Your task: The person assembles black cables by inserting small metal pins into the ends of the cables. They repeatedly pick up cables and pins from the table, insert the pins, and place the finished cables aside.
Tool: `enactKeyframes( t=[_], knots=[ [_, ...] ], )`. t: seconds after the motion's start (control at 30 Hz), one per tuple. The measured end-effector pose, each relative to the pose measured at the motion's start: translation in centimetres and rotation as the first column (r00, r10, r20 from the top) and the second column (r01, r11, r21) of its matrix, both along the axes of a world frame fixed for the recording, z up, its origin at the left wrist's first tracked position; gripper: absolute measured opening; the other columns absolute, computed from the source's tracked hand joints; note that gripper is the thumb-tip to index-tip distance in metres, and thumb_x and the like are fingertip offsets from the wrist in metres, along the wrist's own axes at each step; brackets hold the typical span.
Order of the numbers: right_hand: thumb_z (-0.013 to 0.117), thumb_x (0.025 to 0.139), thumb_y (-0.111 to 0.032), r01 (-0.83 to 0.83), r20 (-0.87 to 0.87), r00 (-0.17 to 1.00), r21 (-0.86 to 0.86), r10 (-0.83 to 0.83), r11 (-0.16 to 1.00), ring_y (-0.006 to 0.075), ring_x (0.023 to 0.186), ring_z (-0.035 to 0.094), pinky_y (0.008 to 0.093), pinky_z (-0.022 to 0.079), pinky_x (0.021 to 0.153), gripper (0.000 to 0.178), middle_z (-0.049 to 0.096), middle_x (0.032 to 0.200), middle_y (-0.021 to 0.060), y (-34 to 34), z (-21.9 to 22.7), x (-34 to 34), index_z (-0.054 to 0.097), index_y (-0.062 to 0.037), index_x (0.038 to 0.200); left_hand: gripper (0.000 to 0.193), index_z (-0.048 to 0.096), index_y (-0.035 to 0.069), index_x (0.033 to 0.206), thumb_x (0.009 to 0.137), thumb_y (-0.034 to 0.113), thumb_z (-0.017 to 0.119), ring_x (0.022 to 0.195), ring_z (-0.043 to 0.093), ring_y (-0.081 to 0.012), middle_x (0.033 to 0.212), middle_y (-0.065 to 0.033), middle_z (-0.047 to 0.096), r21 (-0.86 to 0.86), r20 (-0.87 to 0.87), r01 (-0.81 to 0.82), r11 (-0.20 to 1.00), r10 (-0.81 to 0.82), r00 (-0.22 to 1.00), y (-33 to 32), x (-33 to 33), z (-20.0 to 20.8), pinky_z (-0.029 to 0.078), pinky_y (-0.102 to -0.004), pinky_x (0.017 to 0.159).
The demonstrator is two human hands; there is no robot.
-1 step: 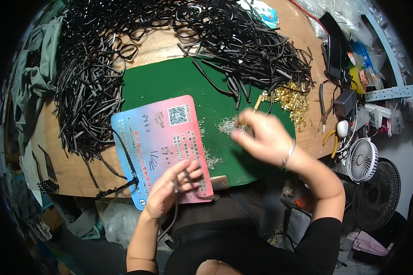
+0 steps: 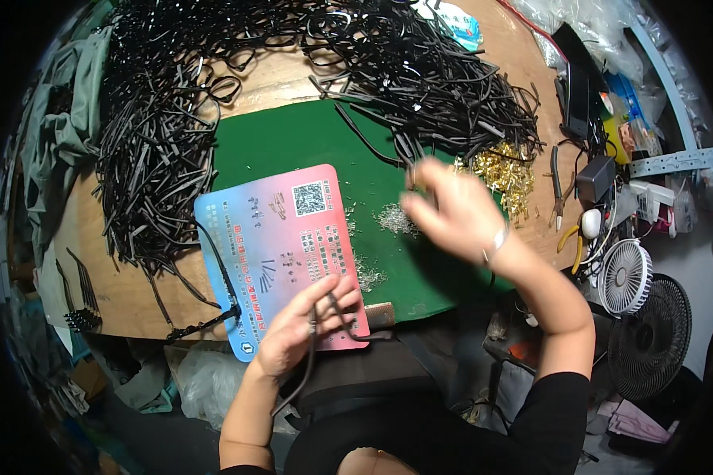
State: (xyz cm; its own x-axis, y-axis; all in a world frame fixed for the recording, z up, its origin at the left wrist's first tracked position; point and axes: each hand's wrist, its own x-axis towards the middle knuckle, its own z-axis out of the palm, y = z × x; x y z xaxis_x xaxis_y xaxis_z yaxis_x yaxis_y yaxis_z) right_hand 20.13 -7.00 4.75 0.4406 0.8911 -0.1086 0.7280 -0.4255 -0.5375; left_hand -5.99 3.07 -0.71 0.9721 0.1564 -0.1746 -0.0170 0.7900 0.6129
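One black wire [image 2: 313,348] sits pinched in my left hand [image 2: 305,328] at the card's [image 2: 281,249] near edge, kept steady, while my right hand [image 2: 451,210], fingers loosely curled, reaches beyond the card toward the brass terminals [image 2: 505,174].

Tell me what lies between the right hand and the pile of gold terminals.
Nothing visible does. The right hand hovers over the green mat, blurred, and the gold terminals lie just beyond it with no object between them.
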Motion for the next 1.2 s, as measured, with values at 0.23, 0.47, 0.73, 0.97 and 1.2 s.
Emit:
enactKeyframes(
  t=[0.23,0.47,0.73,0.97,1.2],
  knots=[
    [0.057,0.080,-0.021,0.154,0.303,0.929,0.204,-0.212,0.967,0.0353,0.081,0.060,0.0436,0.048,0.072,0.022,0.061,0.083,0.0181,4.5,-2.6,6.1,0.056,-0.0034,0.094,0.033,0.051,-0.004,0.116,0.083,-0.006,0.056,0.103,0.058,-0.0203,0.111,-0.0132,0.060,0.396,-0.291,-0.074,0.915,0.202,0.935,-1.1,1.1,0.7,0.047,-0.0305,0.088],
    [0.057,0.079,-0.019,0.130,0.321,0.923,0.260,-0.212,0.957,0.0357,0.077,0.061,0.0431,0.049,0.070,0.019,0.062,0.080,0.0199,8.3,2.1,6.6,0.059,-0.0017,0.086,0.016,0.057,-0.002,0.095,0.091,0.012,0.052,0.064,0.066,-0.0203,0.071,-0.0144,0.064,0.854,-0.368,0.178,0.490,0.325,0.871,0.4,3.7,1.0,0.052,-0.0312,0.056],
    [0.048,0.083,-0.009,0.238,0.568,0.810,-0.089,-0.146,0.967,0.0315,0.088,0.065,0.0390,0.053,0.074,0.019,0.062,0.101,0.0203,17.5,1.1,7.9,0.063,-0.0008,0.091,0.007,0.057,0.000,0.087,0.081,0.004,0.058,0.059,0.061,-0.0298,0.079,-0.0126,0.061,0.988,0.123,-0.054,-0.147,0.522,0.844,-1.2,3.6,-2.4,0.048,-0.0350,0.050],
    [0.051,0.078,-0.009,0.031,0.636,0.769,-0.146,0.070,0.989,0.0335,0.076,0.064,0.0409,0.053,0.067,0.014,0.062,0.084,0.0177,11.1,2.7,6.2,0.058,-0.0029,0.089,0.009,0.058,0.002,0.089,0.080,0.003,0.061,0.062,0.062,-0.0288,0.074,-0.0117,0.061,0.992,0.094,-0.124,0.022,0.530,0.843,-1.1,3.3,-2.2,0.049,-0.0332,0.053],
    [0.053,0.077,-0.008,-0.126,0.698,0.716,0.164,-0.024,0.978,0.0314,0.054,0.057,0.0413,0.049,0.049,0.004,0.053,0.079,0.0126,6.2,2.0,4.3,0.052,-0.0059,0.080,0.012,0.061,0.008,0.092,0.080,0.006,0.064,0.063,0.058,-0.0287,0.075,-0.0114,0.055,0.997,0.054,-0.070,0.013,0.501,0.864,-1.0,3.6,-1.3,0.046,-0.0346,0.053]
  ],
)
